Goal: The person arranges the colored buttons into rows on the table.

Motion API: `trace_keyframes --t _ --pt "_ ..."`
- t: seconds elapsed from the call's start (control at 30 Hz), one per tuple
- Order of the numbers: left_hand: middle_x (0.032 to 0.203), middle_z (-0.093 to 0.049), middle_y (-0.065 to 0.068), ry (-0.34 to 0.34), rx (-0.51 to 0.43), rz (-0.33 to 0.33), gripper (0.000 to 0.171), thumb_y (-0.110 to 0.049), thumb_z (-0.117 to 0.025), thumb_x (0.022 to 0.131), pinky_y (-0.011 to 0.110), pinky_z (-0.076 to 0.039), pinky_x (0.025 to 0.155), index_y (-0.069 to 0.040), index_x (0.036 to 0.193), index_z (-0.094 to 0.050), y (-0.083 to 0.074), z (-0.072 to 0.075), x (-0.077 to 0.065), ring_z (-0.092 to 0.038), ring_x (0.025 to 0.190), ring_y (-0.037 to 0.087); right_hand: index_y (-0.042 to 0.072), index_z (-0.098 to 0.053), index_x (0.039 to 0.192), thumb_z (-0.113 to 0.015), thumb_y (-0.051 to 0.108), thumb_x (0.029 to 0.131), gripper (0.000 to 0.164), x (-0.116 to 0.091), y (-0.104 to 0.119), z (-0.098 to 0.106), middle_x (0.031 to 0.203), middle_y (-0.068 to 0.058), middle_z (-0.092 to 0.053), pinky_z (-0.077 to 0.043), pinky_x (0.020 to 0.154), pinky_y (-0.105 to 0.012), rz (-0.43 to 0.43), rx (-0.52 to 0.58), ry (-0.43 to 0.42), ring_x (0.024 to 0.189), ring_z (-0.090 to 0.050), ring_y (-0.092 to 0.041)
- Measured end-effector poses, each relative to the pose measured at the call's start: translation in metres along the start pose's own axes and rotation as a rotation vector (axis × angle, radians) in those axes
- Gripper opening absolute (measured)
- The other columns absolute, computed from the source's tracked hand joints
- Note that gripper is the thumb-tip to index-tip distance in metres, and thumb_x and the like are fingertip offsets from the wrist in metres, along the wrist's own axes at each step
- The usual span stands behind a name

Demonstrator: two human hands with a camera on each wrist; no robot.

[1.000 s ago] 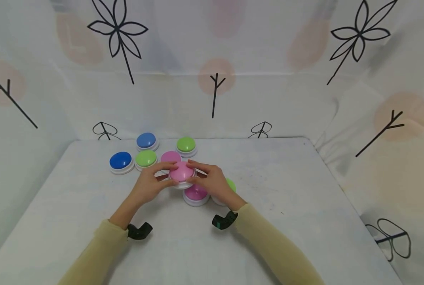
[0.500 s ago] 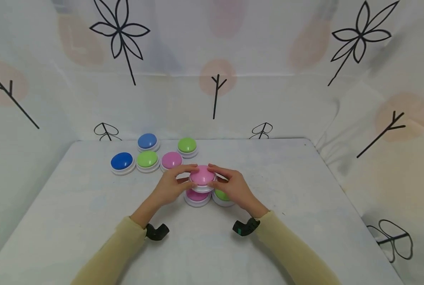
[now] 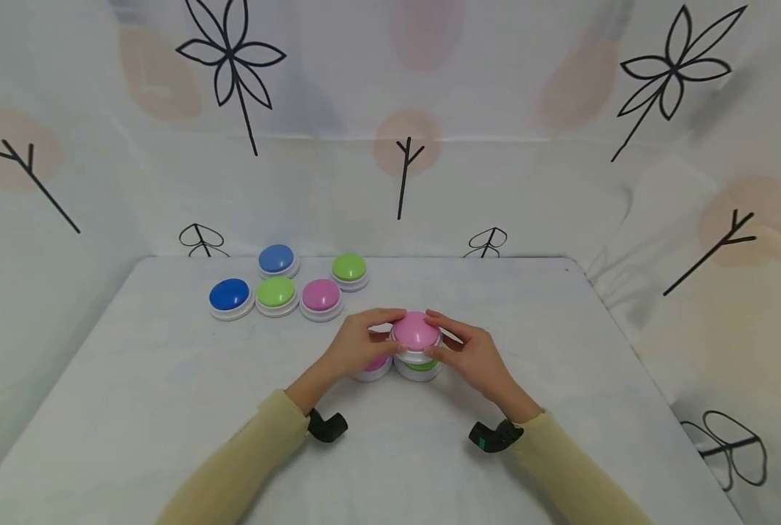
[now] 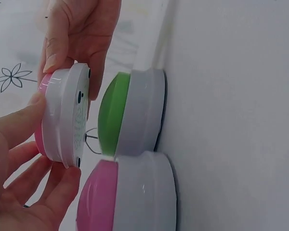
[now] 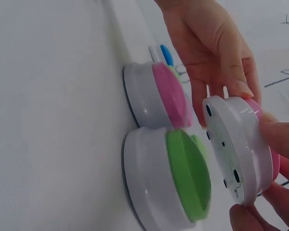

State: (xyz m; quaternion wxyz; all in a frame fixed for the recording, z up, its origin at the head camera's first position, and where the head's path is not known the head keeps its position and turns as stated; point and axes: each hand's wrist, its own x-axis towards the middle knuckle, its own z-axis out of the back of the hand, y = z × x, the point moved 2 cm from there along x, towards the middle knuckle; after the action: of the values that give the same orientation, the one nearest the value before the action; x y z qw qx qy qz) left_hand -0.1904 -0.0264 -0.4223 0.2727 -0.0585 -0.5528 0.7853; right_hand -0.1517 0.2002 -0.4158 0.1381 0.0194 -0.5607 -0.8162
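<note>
Pink button [image 3: 416, 332], being held raised above a green button [image 4: 132, 113] and apart from it. The left hand [image 3: 359, 344] and right hand [image 3: 474, 361] are gripping its opposite sides, fingers [image 3: 452, 324] parting to its width and curling around it. Just beside the green one, a second pink button [image 4: 135, 197] is resting on the counter [image 3: 187, 408]; farther back, five others [image 3: 276, 292] are standing grouped.

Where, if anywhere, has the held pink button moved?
Yes: the held pink button moved right in the head view, lining up with the nearer green button.
</note>
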Motion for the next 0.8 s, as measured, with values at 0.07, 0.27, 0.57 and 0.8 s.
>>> trace_keyframes --t 0.07,0.27,0.57,0.8 --pt "0.139 -0.059 0.005 0.013 -0.013 -0.018 0.053 -0.015 -0.081 0.084 0.033 -0.054 0.091 -0.008 0.134 -0.063 -0.001 -0.007 0.004 -0.056 0.126 0.024 0.015 -0.064 0.134 -0.08 0.027 0.086 0.052 -0.004 -0.002 0.006 0.143 0.003 -0.055 -0.044 0.102 -0.035 -0.006 -0.011 -0.017 0.136 -0.047 -0.02" --pt "0.14 -0.057 0.005 0.052 -0.057 -0.023 0.052 -0.012 -0.08 0.085 0.03 -0.054 0.092 -0.006 0.134 -0.063 -0.003 -0.027 0.014 -0.054 0.128 0.023 0.012 -0.063 0.135 -0.08 0.027 0.086 0.054 -0.013 -0.011 0.022 0.143 0.0 -0.056 -0.044 0.101 -0.035 -0.026 -0.025 -0.045 0.136 -0.046 -0.022" --pt "0.14 -0.058 0.002 0.085 -0.047 -0.021 0.051 -0.014 -0.08 0.085 0.026 -0.053 0.093 -0.007 0.133 -0.064 -0.011 -0.049 0.031 -0.054 0.127 0.017 0.009 -0.061 0.137 -0.08 0.026 0.086 0.056 -0.023 -0.02 0.044 0.145 -0.005 -0.054 -0.043 0.101 -0.035 -0.046 -0.066 -0.088 0.137 -0.045 -0.025" --pt "0.14 -0.058 0.0 0.114 0.009 -0.01 0.052 -0.016 -0.081 0.084 0.024 -0.052 0.092 -0.009 0.133 -0.064 -0.012 -0.06 0.045 -0.053 0.128 0.014 0.011 -0.06 0.138 -0.08 0.027 0.086 0.058 -0.028 -0.025 0.057 0.146 -0.005 -0.053 -0.044 0.099 -0.031 -0.056 -0.078 -0.102 0.137 -0.045 -0.027"
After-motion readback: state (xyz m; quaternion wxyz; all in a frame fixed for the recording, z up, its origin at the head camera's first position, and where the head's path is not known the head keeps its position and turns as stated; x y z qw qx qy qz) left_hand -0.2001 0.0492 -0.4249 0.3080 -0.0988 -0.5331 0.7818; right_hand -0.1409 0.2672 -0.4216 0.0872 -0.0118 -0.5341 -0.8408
